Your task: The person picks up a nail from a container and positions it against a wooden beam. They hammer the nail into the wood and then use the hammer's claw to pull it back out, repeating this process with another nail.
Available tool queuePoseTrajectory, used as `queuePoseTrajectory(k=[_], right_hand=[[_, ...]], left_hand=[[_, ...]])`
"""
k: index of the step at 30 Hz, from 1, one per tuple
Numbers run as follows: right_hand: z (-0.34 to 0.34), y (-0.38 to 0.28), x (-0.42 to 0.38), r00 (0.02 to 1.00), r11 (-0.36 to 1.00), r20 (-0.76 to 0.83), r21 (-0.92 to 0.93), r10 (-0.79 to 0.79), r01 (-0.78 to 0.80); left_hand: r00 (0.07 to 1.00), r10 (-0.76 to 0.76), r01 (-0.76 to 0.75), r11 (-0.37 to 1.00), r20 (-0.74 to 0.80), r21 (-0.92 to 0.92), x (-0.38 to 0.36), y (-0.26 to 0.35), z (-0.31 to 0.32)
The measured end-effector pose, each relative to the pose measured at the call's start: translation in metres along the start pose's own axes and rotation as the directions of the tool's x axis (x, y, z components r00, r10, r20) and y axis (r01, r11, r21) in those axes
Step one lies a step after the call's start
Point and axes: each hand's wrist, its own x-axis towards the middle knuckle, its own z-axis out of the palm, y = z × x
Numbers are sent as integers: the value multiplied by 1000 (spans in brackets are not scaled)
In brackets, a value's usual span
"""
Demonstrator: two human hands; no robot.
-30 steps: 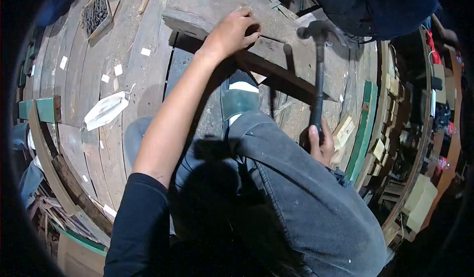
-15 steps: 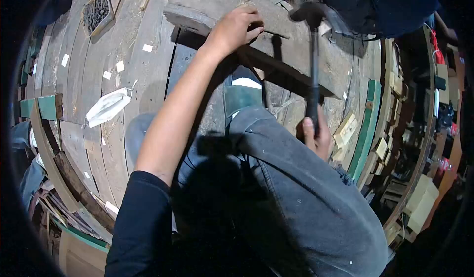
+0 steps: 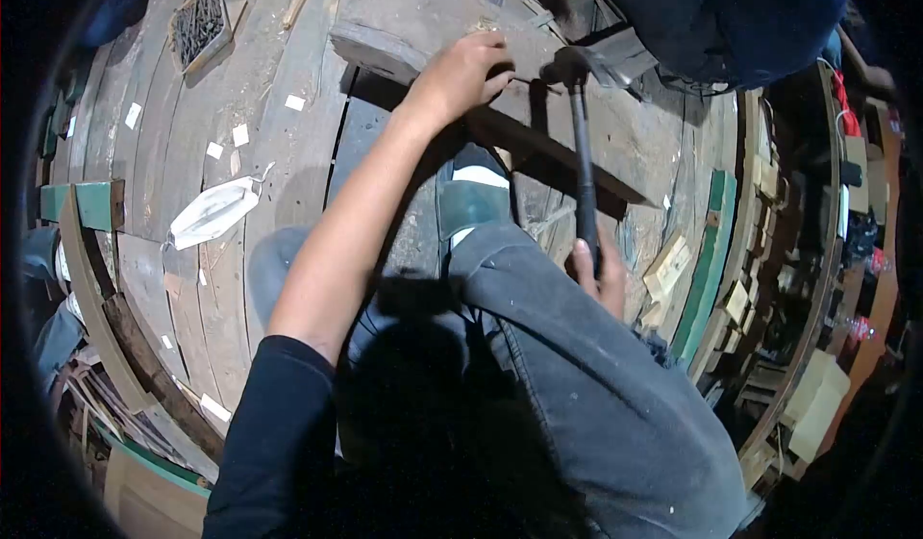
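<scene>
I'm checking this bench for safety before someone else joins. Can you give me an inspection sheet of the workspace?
Surface: worn grey plank floor, dusty, with gaps between the boards.
Job's things: thick grey weathered timber block; thin nail pinched at its face; black-handled steel hammer, head at the nail.
Clutter: small tray of dark nails, white face mask, pale paper scraps, wood offcuts.
Hands: left hand steadies the nail; right hand grips the hammer handle.
Cables: nothing seen.
Surroundings: another person in blue close beyond the block; stacked wood pieces to the right.
</scene>
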Motion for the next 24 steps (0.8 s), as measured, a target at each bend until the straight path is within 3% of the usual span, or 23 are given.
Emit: queuePoseTrajectory(k=[2,3,5,8,12,13,14,17,18,20,21,22,24], right_hand=[[-9,8,1,1000,985,-21,173,18,-14],[-8,11,0,998,983,-59,183,-12,22],[-7,14,-2,989,976,-134,196,-70,96],[5,24,-4,995,995,-74,74,-59,65],[-8,10,7,998,998,47,61,-29,26],[-9,17,5,994,986,3,130,-107,106],[-6,12,1,985,982,-58,82,-165,170],[-2,9,-2,984,980,-85,113,-154,163],[4,27,-1,983,986,-87,32,-160,163],[6,24,8,997,999,67,33,-42,40],[1,21,7,999,998,-23,-52,-29,28],[-12,9,8,998,994,20,93,60,-61],[-21,13,8,992,992,-114,107,-49,62]], left_hand=[[999,42,-42,999,-16,26,-4,2,1],[999,-48,48,999,20,11,-4,2,2],[998,-47,46,999,36,23,-3,4,1],[998,-44,44,999,36,-1,-3,4,-1],[999,-32,32,999,26,-1,-3,3,0],[999,-38,38,999,18,-9,-5,2,1],[993,-66,62,997,102,46,-3,2,0],[996,-55,53,998,76,26,-3,4,-2],[997,-54,53,999,58,9,-4,4,-1],[999,-38,38,999,22,-8,-2,5,-2],[1000,-25,25,1000,9,-13,-3,4,0],[1000,-17,17,1000,-3,-17,-5,2,1],[999,50,-50,998,17,27,-5,-3,3]])
